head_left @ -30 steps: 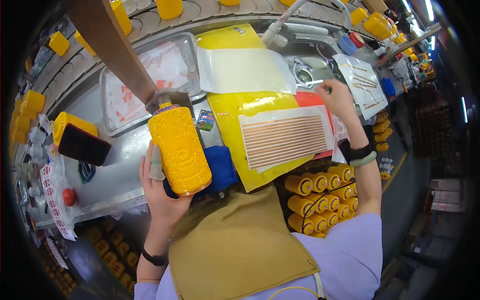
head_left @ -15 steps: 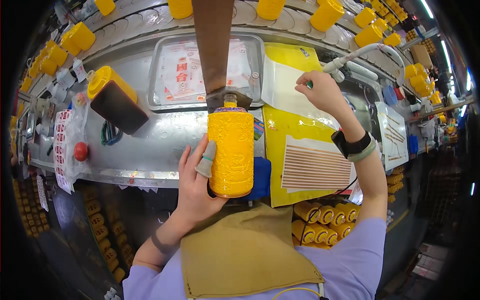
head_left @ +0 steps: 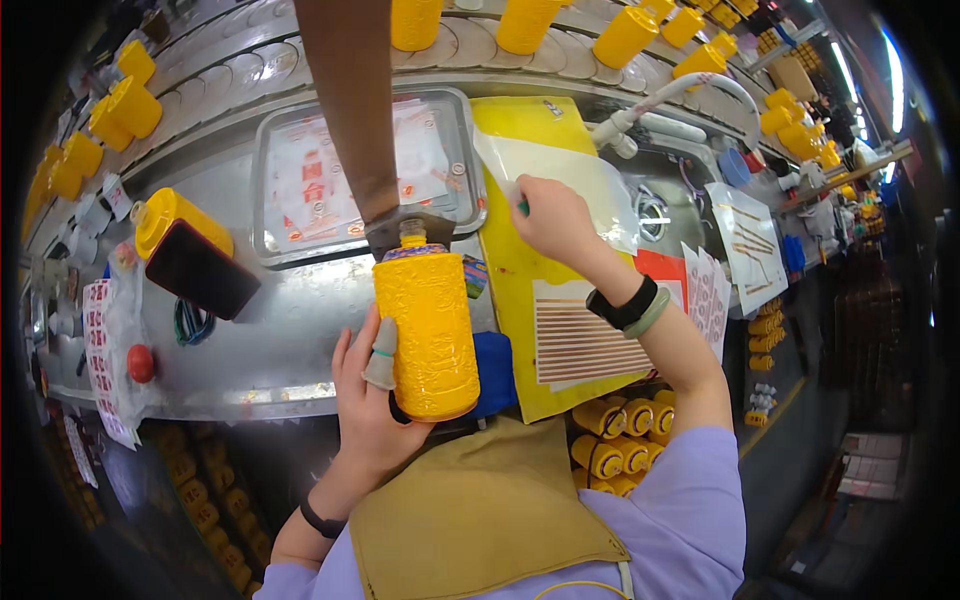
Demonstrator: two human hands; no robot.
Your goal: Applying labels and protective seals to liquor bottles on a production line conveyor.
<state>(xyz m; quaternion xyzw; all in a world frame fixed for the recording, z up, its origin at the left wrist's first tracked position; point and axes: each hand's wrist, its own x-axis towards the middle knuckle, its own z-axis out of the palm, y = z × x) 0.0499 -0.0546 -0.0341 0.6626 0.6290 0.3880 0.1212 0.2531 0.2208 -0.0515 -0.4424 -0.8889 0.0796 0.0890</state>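
My left hand (head_left: 368, 395) is wrapped round the side of a yellow embossed bottle (head_left: 428, 335), with a pale finger cover and green band on one finger. The bottle leans away from me, its clear neck at the end of a brown upright bar (head_left: 350, 110). Over a translucent white sheet (head_left: 545, 155) on a yellow board (head_left: 510, 300), my right hand (head_left: 560, 225) is closed in a pinch. A bit of green shows at its fingertips; what they hold, if anything, cannot be made out. A striped brown-and-white sheet (head_left: 590, 340) lies nearer me on the board.
On the left stand another yellow bottle (head_left: 185, 215) and a dark phone (head_left: 203, 268) leaning against it. A metal tray (head_left: 262, 190) of printed sheets lies behind. A white faucet (head_left: 625, 125) arches over the sink at right. Yellow bottles (head_left: 525, 25) line the conveyor beyond.
My right hand has moved left and nearer, toward the bottle, still pinched. The left hand keeps its hold on the bottle. The whole view has shifted to the right.
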